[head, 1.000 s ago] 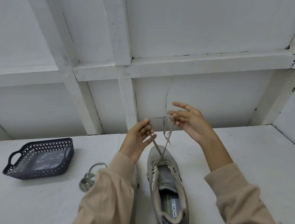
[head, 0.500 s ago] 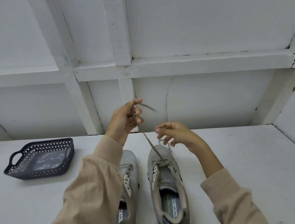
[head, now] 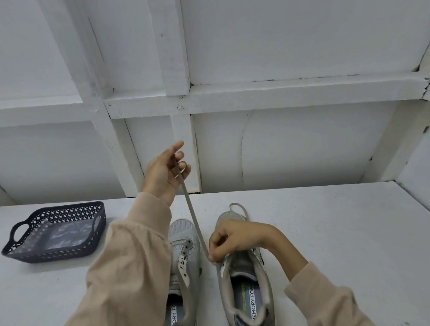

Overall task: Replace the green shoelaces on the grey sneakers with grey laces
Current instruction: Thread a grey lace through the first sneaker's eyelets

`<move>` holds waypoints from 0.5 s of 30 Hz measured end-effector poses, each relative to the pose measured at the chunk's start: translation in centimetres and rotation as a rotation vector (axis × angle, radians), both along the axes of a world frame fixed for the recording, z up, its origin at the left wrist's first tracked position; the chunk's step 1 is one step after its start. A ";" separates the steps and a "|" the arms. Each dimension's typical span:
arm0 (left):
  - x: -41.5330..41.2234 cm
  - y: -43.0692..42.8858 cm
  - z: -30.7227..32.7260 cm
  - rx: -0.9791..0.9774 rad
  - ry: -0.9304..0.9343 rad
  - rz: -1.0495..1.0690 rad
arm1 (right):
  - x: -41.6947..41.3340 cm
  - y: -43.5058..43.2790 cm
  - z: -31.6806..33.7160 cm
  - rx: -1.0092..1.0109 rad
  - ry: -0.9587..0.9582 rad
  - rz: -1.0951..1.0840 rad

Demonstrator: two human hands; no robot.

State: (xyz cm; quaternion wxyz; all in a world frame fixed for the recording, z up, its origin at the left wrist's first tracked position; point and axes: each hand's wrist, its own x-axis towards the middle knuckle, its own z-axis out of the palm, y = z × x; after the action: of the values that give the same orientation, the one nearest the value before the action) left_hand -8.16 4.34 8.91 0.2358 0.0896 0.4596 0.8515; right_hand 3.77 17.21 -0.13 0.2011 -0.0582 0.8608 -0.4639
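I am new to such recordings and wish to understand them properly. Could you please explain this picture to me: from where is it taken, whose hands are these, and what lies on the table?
No machine here: a person works with bare hands. The one camera sits on the person's head and looks forward and down. On the white table stand two grey shoes side by side, and a dark basket further left. The raised left hand holds a grey lace, which runs down to the right shoe; there the right hand pinches it beside the lace holes. The holes that show on the left shoe look empty.
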 end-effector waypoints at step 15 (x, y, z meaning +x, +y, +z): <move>1.1 1.6 -2.9 0.011 -0.061 -0.062 | -2.6 -1.6 3.3 -0.176 0.283 -0.385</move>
State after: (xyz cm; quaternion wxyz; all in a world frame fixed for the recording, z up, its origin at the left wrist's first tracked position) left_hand -7.08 5.95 5.98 0.2755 0.0790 0.4444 0.8487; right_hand 1.13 15.63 3.22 -0.0195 0.0251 0.8320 -0.5539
